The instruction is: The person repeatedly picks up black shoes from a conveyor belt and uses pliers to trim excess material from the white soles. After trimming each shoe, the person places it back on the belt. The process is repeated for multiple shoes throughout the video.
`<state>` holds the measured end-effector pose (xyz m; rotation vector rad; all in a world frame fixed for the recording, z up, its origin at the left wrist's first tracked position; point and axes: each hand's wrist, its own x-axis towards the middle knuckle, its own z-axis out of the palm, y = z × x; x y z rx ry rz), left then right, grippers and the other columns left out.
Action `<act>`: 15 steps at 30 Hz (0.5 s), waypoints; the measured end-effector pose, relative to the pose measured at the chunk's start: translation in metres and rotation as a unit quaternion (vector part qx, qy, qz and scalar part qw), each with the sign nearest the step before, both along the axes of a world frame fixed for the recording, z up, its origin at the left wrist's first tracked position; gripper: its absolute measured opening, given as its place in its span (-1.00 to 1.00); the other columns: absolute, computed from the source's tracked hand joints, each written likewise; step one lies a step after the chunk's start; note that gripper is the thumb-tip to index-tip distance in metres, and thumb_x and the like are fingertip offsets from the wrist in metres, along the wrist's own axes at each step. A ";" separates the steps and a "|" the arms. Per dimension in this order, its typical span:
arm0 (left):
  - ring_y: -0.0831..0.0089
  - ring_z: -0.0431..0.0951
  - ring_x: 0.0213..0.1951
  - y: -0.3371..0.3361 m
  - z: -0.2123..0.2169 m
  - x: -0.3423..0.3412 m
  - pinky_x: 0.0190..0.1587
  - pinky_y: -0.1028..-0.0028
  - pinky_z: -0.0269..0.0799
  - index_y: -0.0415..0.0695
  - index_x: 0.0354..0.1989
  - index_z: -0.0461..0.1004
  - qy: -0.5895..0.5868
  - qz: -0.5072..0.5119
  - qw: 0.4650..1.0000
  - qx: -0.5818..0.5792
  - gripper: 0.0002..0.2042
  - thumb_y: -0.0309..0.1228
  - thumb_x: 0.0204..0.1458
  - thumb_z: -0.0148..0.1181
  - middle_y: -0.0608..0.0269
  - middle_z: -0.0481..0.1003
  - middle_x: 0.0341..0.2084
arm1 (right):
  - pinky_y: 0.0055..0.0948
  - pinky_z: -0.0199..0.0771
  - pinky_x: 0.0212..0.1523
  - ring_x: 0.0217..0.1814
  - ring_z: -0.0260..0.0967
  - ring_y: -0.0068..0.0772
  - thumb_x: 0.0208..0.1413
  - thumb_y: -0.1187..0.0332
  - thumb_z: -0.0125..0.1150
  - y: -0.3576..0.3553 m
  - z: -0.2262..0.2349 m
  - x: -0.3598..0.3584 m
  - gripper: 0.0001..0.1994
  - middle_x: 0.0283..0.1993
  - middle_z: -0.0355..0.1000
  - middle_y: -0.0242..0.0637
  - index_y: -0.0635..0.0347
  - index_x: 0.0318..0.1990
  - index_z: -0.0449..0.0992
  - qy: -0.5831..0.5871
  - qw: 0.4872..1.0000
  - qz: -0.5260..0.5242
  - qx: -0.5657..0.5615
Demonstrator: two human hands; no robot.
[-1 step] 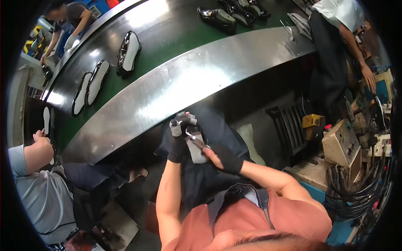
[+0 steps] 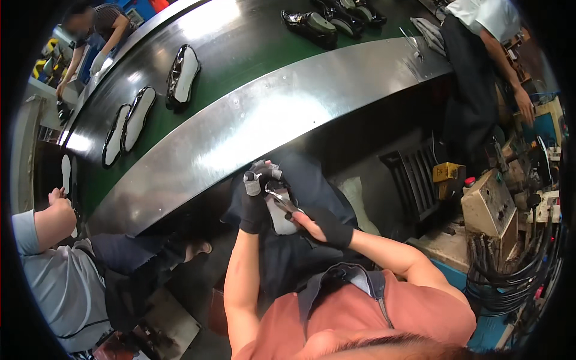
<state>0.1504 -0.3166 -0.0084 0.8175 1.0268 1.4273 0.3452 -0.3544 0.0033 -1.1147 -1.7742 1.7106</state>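
In my lap lies a shoe (image 2: 283, 221), its pale sole side turned up and its dark upper partly covered by my hands. My left hand (image 2: 257, 195), in a dark fingerless glove with grey tape on the fingers, is closed round the toe end. A pair of metal pincers (image 2: 282, 201) is in my right hand (image 2: 324, 228), also dark-gloved. The jaws of the pincers reach the shoe's edge beside my left fingers. Whether they grip the upper there cannot be made out.
Ahead runs a green conveyor belt (image 2: 240, 54) with a metal rim (image 2: 210, 162). Several glossy black shoes (image 2: 183, 75) lie on it. Co-workers sit at left (image 2: 66, 276) and stand at far right (image 2: 489, 36). A machine box (image 2: 489, 207) with hoses stands at my right.
My right hand and the pincers have shifted very slightly to the right. The left hand and the shoe stay nearly where they were.
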 end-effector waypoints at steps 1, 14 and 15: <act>0.34 0.38 0.10 -0.001 0.006 0.001 0.23 0.28 0.19 -0.23 -0.17 0.52 -0.016 -0.008 1.000 0.001 -0.30 0.28 0.15 -0.19 0.21 0.53 -0.19 | -0.43 0.28 -0.33 -0.47 0.21 -0.48 0.35 0.08 -0.11 0.002 -0.008 0.009 -0.56 -0.53 0.30 -0.29 0.33 -0.30 0.48 0.024 0.998 0.032 -0.042; 0.28 0.35 0.13 -0.009 0.007 0.008 0.28 0.25 0.06 -0.16 -0.26 0.54 0.099 0.031 0.993 0.061 -0.43 0.14 0.23 -0.20 0.20 0.52 -0.20 | -0.22 0.34 -0.36 -0.41 0.39 -0.02 0.30 0.30 -0.04 -0.023 -0.043 -0.023 -0.76 -0.42 0.41 -0.01 0.30 -0.18 0.47 0.033 0.980 -0.056 0.190; 0.27 0.35 0.15 -0.014 0.007 -0.004 0.30 0.23 0.07 -0.17 -0.21 0.53 0.093 -0.019 0.991 0.094 -0.42 0.17 0.18 -0.11 0.17 0.48 -0.09 | -0.22 0.36 -0.34 -0.36 0.39 0.02 0.28 0.33 -0.02 -0.024 -0.036 -0.023 -0.79 -0.37 0.41 -0.01 0.29 -0.14 0.46 0.031 0.978 -0.039 0.201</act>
